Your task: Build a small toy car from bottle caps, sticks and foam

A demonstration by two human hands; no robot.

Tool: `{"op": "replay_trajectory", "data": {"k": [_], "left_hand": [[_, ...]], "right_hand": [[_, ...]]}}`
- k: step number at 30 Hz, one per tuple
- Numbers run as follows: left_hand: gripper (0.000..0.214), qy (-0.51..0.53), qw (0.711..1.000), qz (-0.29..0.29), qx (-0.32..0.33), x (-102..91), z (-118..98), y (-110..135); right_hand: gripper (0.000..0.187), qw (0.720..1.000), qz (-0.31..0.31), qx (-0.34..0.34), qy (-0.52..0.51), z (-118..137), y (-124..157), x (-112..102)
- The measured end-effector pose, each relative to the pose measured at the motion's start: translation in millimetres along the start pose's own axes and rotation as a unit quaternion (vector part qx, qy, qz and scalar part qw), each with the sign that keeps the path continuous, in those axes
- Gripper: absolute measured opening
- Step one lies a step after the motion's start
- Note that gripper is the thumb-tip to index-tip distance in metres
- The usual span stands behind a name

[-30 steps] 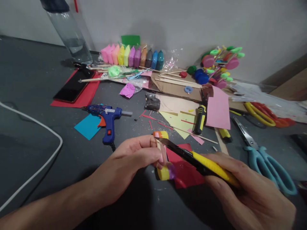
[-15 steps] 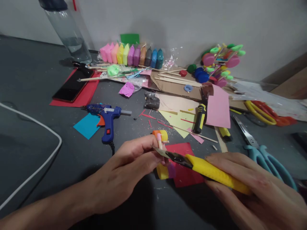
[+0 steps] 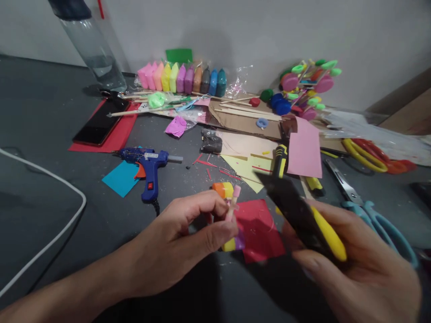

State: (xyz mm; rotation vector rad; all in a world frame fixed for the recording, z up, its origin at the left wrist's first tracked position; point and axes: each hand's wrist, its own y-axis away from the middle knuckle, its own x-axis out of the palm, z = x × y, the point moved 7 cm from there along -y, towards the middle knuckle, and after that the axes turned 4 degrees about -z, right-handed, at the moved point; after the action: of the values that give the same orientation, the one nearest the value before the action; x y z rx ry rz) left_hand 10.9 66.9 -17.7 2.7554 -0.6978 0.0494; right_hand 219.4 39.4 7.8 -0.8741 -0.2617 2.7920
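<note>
The left hand [image 3: 198,233] held one pale stick [image 3: 233,205], pinched between thumb and fingers above the table [image 3: 188,181], with the pink tip uppermost. The right hand [image 3: 365,260] gripped one yellow-and-black utility knife [image 3: 298,213]; the blade pointed toward the table's rear edge and was clear of the stick. Two two-tone cylinders were located by the left fingers: one orange-and-yellow [image 3: 218,189], one yellow-and-purple [image 3: 239,242]. Attachment to the stick could not be determined. One red paper sheet [image 3: 261,229] lay between the hands, its left edge beside the lower cylinder. One glue gun [image 3: 153,166] overlapped one blue paper sheet [image 3: 117,180]. Eleven wrapped modelling-clay packets [image 3: 182,78] stood in one row near the table's rear edge, with one water bottle [image 3: 97,58] to their left. One pair of blue-handled scissors [image 3: 353,197] lay beyond the right hand.
</note>
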Motion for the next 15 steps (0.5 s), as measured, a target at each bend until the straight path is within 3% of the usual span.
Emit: {"op": "replay_trajectory", "data": {"k": [3,7,10,13,15], "left_hand": [[0.033,-0.001,0.999,0.044,-0.018,10.7,2,2],[0.030,-0.060,0.995,0.077,-0.004,23.1,4,5],[0.025,-0.097,0.990,0.098,0.032,30.6,2,6],[0.021,-0.125,0.984,0.103,0.077,33.9,0,7],[0.011,-0.158,0.977,0.075,0.119,30.8,-3,7]], "right_hand": [[0.034,0.988,0.046,0.088,-0.121,-5,-6,18],[0.027,0.933,0.147,0.191,-0.267,-4,-1,49],[0.021,0.897,0.179,0.225,-0.336,0,5,60],[0.018,0.886,0.180,0.235,-0.356,0,7,61],[0.015,0.878,0.179,0.239,-0.374,0,8,61]]}}
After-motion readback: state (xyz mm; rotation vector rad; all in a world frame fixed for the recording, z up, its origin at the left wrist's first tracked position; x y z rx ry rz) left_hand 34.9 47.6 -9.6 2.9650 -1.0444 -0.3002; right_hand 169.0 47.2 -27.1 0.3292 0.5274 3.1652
